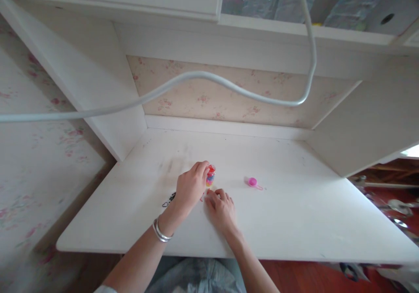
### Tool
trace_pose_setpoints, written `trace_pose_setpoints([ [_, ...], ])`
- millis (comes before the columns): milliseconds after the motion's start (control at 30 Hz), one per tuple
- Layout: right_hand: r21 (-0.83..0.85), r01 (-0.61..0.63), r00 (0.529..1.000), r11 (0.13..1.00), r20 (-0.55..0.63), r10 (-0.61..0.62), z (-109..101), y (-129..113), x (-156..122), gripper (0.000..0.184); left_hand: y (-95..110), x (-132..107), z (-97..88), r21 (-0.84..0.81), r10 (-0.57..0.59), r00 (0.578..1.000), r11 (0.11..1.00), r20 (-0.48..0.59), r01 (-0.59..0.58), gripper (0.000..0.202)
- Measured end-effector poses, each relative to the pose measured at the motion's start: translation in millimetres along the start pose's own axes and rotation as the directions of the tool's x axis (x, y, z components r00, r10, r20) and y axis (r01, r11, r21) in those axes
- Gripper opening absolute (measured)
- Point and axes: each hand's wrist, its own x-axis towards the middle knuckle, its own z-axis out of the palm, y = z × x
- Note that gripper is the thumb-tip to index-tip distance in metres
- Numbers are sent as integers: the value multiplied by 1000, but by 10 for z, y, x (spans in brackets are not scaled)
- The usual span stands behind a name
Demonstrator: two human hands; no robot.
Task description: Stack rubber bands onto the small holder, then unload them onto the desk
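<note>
A small clear jar [210, 177] holds layers of red, blue, pink and yellow bits, perhaps small rubber bands. My left hand [192, 184], with a silver bangle at the wrist, is closed at the jar's left side and rim; its thumb is hidden. Just below, my right hand [223, 208] rests on the desk with its fingers bent together at a few tiny red pieces [202, 196]. What its fingertips hold, if anything, is too small to make out. A black, looped item [168, 200] lies left of my left wrist, partly covered. To the right sits a pink round cap with a loop [252, 182].
The white desk [278, 223] has side panels and a shelf [294, 29] overhead with plastic bottles. A thick white cable or arm [203, 74] crosses the view in front of the flowered wall. Various items lie on the red floor at right.
</note>
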Motion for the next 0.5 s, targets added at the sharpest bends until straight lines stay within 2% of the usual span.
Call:
trace_pose_setpoints([
  [267, 42, -32, 999, 999, -26, 33, 4, 17, 9, 26, 72, 52, 33, 94, -3, 998, 996, 55, -3, 25],
  [500, 24, -10, 999, 1000, -40, 11, -28, -3, 22, 23, -8, -7, 19, -24, 14, 999, 1000, -30, -15, 22],
])
